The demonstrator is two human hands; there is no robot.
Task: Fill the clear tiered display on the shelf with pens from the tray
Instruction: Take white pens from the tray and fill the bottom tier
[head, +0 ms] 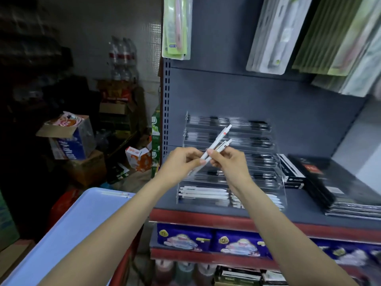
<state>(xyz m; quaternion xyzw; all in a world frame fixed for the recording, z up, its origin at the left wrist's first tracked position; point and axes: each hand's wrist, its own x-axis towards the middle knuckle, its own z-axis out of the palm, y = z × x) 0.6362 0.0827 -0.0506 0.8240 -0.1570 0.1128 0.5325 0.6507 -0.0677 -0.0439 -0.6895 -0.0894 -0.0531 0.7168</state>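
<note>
Both my hands hold white pens (219, 141) in front of the clear tiered display (280, 178) on the grey shelf. My left hand (181, 164) pinches the lower end of a long white pen that points up to the right. My right hand (228, 162) grips another white pen beside it, thumb on the barrels. The display's upper tiers carry dark pens (257, 125); its bottom tier holds several white pens (204, 193). The light blue tray (68, 232) lies at lower left with a few pens (117, 195) at its far edge.
Black boxes and flat black packs (329, 182) lie on the shelf right of the display. Hanging packaged goods (177, 27) fill the panel above. Purple packs (183, 238) sit on the shelf below. Cardboard boxes (68, 139) and bottled water clutter the dark floor area at left.
</note>
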